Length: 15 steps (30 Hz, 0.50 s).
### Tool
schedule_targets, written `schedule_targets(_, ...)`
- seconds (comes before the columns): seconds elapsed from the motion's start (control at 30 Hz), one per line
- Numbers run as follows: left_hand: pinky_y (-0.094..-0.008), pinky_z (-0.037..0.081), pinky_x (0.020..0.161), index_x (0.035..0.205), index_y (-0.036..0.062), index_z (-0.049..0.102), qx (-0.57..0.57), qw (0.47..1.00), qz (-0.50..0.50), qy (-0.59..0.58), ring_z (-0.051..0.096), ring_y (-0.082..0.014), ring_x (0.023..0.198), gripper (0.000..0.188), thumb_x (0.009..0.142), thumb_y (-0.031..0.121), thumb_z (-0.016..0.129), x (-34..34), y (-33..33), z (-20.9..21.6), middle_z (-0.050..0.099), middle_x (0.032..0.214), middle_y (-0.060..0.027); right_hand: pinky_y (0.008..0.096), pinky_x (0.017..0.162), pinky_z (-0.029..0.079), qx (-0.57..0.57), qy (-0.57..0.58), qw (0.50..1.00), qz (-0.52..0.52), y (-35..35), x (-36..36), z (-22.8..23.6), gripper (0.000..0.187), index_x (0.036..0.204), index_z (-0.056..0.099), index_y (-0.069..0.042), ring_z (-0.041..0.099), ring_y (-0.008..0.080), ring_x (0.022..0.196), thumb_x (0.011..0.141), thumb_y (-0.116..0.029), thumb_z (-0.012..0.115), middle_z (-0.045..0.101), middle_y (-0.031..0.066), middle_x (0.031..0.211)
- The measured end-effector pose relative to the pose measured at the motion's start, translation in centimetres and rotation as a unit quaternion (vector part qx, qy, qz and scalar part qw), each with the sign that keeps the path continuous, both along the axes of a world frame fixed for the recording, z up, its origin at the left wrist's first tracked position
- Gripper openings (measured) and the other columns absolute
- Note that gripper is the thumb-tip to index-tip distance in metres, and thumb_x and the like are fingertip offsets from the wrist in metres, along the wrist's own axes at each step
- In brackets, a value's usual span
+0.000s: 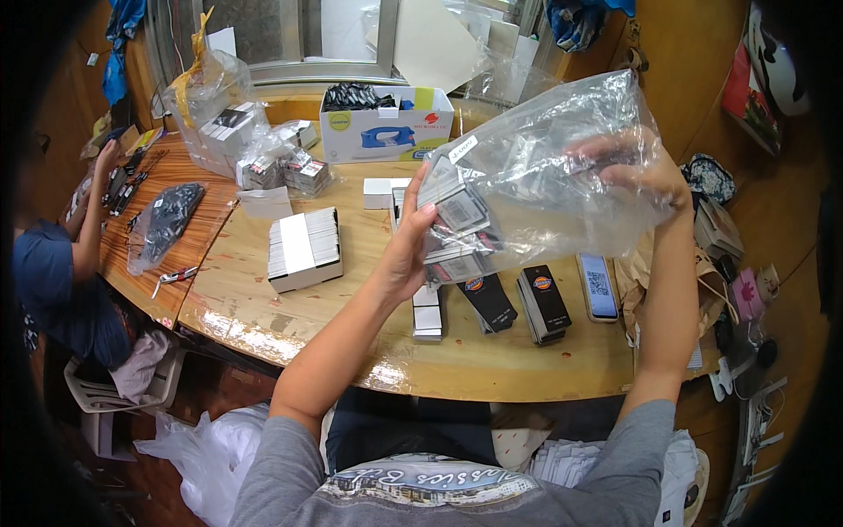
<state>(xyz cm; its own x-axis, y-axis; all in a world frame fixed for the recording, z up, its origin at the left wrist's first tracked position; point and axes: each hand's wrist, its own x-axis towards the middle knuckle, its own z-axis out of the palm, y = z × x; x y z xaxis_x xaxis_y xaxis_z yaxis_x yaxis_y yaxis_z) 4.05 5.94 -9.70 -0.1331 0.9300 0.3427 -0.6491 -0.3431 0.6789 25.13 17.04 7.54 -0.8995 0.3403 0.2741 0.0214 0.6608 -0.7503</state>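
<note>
One clear bag (544,233), tag stacks (461,211) gripped by left hand (406,250); right hand (639,171) half-curled behind plastic, hold unclear; slack left grip could spill tags.

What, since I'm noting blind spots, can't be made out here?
In the head view:
Left hand: most fingers hidden behind the clear bag and its cards.
Right hand: fingertips blurred by creased, shiny plastic.
White box: lower contents hidden by its front wall.
Black tags: small print too tiny to read.
</note>
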Motion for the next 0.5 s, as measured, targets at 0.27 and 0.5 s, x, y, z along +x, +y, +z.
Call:
schedule_targets(0.27,-0.0345,0.022,0.095,0.129,0.0198,0.016,0.006,0.993,0.049,0.106,0.026,-0.0223,0.117,0.072,0.07,0.028,0.058,-0.8,-0.7,0.0,0.023,0.128,-0.0105,0.0289,0.082,0.04,0.175,-0.129,0.976,-0.031,-0.7,-2.3,-2.3,0.036,0.104,0.055,-0.004,0.048,0.0232,0.097,0.069,-0.009,0.06,0.051,0.0163,0.107)
schedule_targets(0.5,-0.033,0.023,0.095,0.129,0.0145,0.014,0.083,0.977,0.114,0.159,0.029,-0.0221,0.115,0.079,0.068,0.014,0.063,-1.0,-0.2,-0.8,0.025,0.126,-0.0112,0.0311,0.084,0.039,-0.179,-0.023,0.983,0.04,-1.3,-4.0,-6.3,0.061,0.123,0.033,-0.01,0.048,0.0189,0.099,0.07,-0.009,0.062,0.047,0.0064,0.114)
